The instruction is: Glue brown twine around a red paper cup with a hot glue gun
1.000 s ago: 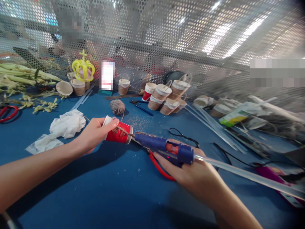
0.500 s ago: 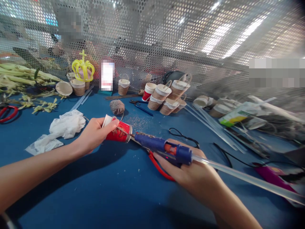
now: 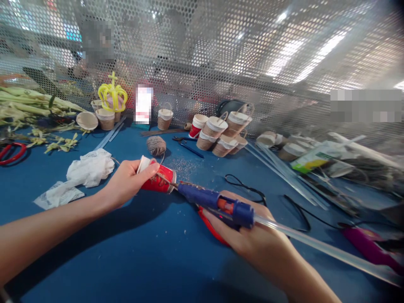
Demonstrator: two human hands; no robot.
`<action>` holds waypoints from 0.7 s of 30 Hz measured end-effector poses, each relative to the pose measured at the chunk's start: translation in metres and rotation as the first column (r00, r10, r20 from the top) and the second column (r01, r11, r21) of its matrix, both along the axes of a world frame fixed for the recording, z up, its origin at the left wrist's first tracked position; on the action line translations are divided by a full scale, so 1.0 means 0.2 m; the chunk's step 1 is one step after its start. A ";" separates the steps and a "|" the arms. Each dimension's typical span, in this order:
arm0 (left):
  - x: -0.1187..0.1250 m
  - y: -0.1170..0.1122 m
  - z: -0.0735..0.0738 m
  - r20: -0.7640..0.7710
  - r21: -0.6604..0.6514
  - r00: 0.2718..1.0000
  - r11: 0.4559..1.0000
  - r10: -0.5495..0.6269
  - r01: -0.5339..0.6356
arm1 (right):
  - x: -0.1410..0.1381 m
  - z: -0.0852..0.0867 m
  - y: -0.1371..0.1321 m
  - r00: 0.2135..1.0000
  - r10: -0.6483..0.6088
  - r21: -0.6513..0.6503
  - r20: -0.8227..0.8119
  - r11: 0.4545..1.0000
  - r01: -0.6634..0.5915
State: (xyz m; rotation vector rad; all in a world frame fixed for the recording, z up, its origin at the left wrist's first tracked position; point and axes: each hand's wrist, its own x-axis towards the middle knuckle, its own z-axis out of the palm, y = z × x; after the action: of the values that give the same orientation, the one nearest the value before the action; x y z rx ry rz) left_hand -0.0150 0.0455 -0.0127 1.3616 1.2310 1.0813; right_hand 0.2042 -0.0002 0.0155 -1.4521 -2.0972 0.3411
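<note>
My left hand (image 3: 126, 183) grips a red paper cup (image 3: 157, 179) lying on its side just above the blue table (image 3: 132, 256), thumb pressed on a strand of brown twine against the cup. My right hand (image 3: 252, 235) is closed round a blue glue gun (image 3: 217, 203) whose nozzle touches the cup's bottom rim. A long clear glue stick (image 3: 315, 246) sticks out of the gun's back to the right. Red-handled scissors (image 3: 212, 227) lie under my right hand.
A ball of twine (image 3: 155, 145) lies behind the cup. Several twine-wrapped cups (image 3: 217, 132) crowd the back, with a yellow crown ornament (image 3: 112, 96) at left. White crumpled plastic (image 3: 90, 168), green leaves (image 3: 28, 105), black cords (image 3: 246, 189) and loose glue sticks (image 3: 284, 168) lie around. A perforated metal screen (image 3: 221, 50) stands behind.
The view has shifted slightly downward. Both hands keep their grips, with the gun's nozzle staying at the cup's bottom rim.
</note>
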 end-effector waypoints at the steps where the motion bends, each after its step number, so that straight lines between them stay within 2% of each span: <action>1: 0.00 0.00 0.00 -0.004 0.004 1.000 1.000 0.000 0.000 | 0.00 0.00 0.00 1.000 -0.006 -0.045 0.013 0.999 0.007; 4: 0.00 0.00 0.00 -0.020 0.013 1.000 1.000 -0.001 0.001 | 0.00 0.00 -0.01 0.999 0.001 -0.100 0.034 0.995 0.003; 8: -0.01 0.00 -0.01 -0.086 0.047 0.996 0.999 -0.009 0.013 | 0.01 0.00 -0.01 1.000 0.009 -0.062 0.027 0.998 -0.007; 14: -0.01 -0.02 0.00 -0.295 0.124 0.955 0.992 0.013 0.025 | 0.04 -0.04 0.01 1.000 0.016 0.025 0.026 1.000 -0.017; 21: -0.01 -0.03 0.01 -0.380 0.179 0.925 0.983 0.025 0.047 | 0.06 -0.06 0.02 0.999 0.038 0.023 0.033 0.999 -0.039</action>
State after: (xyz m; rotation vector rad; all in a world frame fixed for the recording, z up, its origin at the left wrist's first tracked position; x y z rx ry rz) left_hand -0.0180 0.0401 -0.0098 1.7821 1.4238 0.9684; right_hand 0.2164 0.0037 0.0036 -1.4144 -2.1508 0.3087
